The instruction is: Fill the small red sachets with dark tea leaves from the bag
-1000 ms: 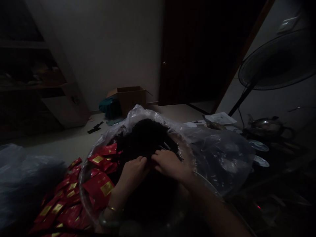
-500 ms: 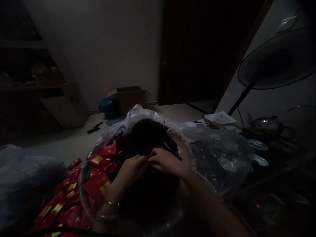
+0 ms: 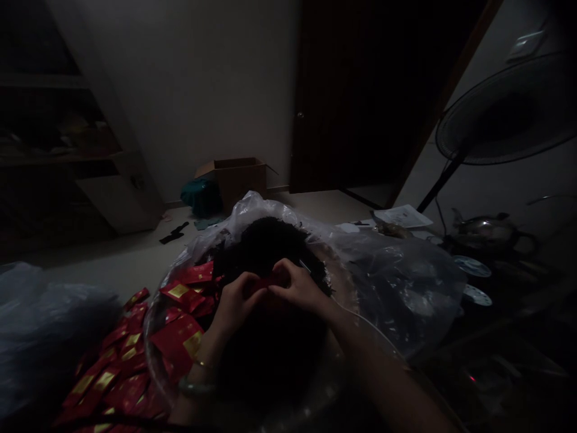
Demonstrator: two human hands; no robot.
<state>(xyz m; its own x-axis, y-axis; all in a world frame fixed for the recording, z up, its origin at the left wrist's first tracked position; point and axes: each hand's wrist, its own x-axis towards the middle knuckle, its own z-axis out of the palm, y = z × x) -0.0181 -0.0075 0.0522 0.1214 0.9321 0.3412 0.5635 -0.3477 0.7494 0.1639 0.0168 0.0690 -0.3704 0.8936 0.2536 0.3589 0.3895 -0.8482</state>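
Observation:
My left hand (image 3: 235,302) and my right hand (image 3: 300,288) meet over a heap of dark loose leaves, perhaps tea (image 3: 265,240). Thumbs and fingers of both pinch a small dark-red packet (image 3: 273,280), mostly covered by the fingers and dim. Behind the right hand's knuckles a thin shiny strip (image 3: 305,265) lies on the heap; its kind is not clear. The heap sits in a round basin lined with clear plastic (image 3: 153,355). Left of my left hand, red packets with gold labels (image 3: 183,340) rest inside the rim.
More red packets (image 3: 121,385) pile up outside the basin, near a pale plastic bag (image 3: 40,319). Clear plastic sheeting (image 3: 406,288) spreads at right, beside a teapot (image 3: 487,231) and small dishes (image 3: 472,266). A standing fan (image 3: 505,114) and cardboard box (image 3: 241,183) are farther back.
My fingers have arched upward and the hands' grip has shifted, so the red packet now shows between them. The basin and heap stay as they were.

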